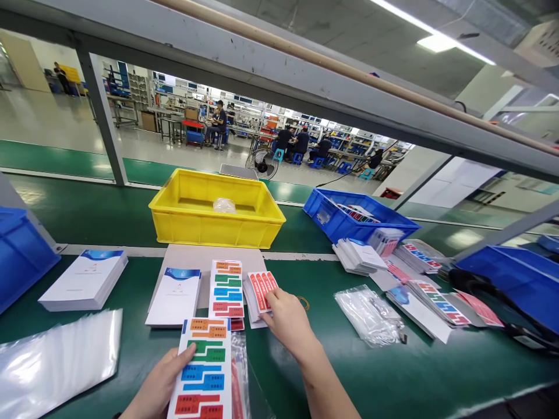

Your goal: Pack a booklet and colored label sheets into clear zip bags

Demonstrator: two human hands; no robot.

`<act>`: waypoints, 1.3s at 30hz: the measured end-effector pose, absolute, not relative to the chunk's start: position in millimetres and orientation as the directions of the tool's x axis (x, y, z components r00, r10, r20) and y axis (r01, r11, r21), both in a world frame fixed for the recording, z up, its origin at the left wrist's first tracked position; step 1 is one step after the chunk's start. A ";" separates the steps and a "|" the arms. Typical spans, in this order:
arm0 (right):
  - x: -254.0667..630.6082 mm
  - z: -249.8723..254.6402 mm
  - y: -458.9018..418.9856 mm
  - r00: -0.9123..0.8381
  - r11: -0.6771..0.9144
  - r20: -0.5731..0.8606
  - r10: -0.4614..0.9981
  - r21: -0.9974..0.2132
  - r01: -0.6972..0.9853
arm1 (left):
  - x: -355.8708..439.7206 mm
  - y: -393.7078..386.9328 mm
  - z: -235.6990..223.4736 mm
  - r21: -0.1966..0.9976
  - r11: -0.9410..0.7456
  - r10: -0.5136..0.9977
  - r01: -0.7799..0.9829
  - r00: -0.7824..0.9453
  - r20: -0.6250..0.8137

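In the head view, my left hand (168, 372) grips a white sheet of coloured labels (205, 366), thumb on its front. A blue edge of paper shows behind the sheet, and a clear plastic bag (240, 372) lies beside it. My right hand (286, 317) is at the red label sheets (262, 285), its fingers closed at the right edge of the top one; the fingertips are partly hidden. Left of that pile sits a stack of coloured label sheets (226, 285), then a stack of white booklets with blue tops (174, 297).
A yellow bin (218, 227) holding a small clear bag stands behind the stacks. Blue bins (362, 224) flank it. More booklets (85, 282) and plastic sleeves (61, 361) lie left; bagged plastic (369, 314) and loose printed sheets (441, 302) lie right. A metal frame crosses overhead.
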State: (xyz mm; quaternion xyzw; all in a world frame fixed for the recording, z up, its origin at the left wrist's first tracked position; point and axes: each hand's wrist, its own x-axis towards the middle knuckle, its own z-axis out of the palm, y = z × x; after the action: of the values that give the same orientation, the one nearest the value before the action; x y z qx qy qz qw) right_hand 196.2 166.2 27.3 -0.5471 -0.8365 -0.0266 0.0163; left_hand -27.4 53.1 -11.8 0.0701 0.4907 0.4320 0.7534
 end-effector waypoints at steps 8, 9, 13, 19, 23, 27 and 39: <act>205.2 26.7 171.5 -0.446 0.447 0.048 0.894 -0.012 0.894 | -27.7 54.2 -6.1 0.524 0.625 0.710 -0.579 0.143 -0.689; 205.7 27.6 171.5 -0.445 0.446 0.047 0.894 -0.020 0.895 | -27.7 54.3 -4.9 0.525 0.626 0.710 -0.576 0.145 -0.689; 209.8 27.7 171.3 -0.460 0.464 0.062 0.886 -0.066 0.884 | -27.9 54.5 -4.0 0.524 0.628 0.718 -0.576 0.168 -0.676; 226.3 12.3 181.4 -0.502 0.542 0.239 0.831 -0.147 0.828 | -27.2 54.5 -9.9 0.538 0.562 0.775 -0.629 0.174 -0.607; 215.5 14.9 169.3 -0.440 0.729 0.719 0.538 -0.134 0.672 | -25.9 55.3 -11.5 0.520 0.521 0.808 -0.677 0.195 -0.556; 175.3 23.0 127.4 -0.505 0.914 0.823 0.261 -0.042 0.404 | -23.7 55.3 -16.8 0.544 0.439 0.862 -0.715 0.165 -0.479; 126.2 -9.6 95.3 -0.719 0.990 0.686 0.111 -0.015 0.139 | -22.3 54.5 -17.5 0.627 0.357 0.914 -0.692 0.122 -0.387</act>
State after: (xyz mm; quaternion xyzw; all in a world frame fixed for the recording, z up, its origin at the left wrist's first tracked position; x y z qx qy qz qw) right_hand 126.2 95.3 -9.6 -0.0674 -0.9270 -0.0187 0.3684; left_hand -22.3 54.5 -17.5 0.1483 0.3739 0.5471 0.7341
